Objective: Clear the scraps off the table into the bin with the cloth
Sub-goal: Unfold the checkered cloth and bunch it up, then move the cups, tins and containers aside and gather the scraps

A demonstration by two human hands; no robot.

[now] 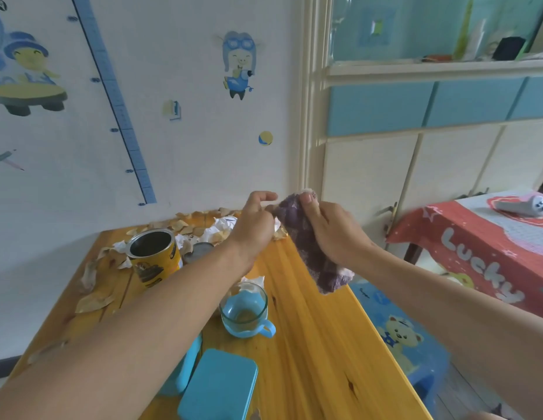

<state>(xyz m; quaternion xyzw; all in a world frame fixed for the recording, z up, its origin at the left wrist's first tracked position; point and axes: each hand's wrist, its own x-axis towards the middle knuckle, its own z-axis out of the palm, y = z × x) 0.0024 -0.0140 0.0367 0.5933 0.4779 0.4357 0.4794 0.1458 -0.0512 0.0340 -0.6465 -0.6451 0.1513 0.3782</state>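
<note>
A purple cloth (pixel 312 253) hangs in the air above the far right part of the wooden table (pixel 318 344). My right hand (pixel 330 228) grips its upper half. My left hand (pixel 256 222) pinches the cloth's top left corner with its fingertips. Dry husk-like scraps (pixel 94 301) and crumpled white paper (pixel 217 230) lie along the table's far edge and left side. No bin shows in the frame.
On the table stand an open yellow tin can (pixel 155 259), a glass cup with a blue handle (pixel 244 310) and a teal tin box (pixel 218 386). A blue stool (pixel 406 338) and a table with a red cloth (pixel 476 253) stand to the right.
</note>
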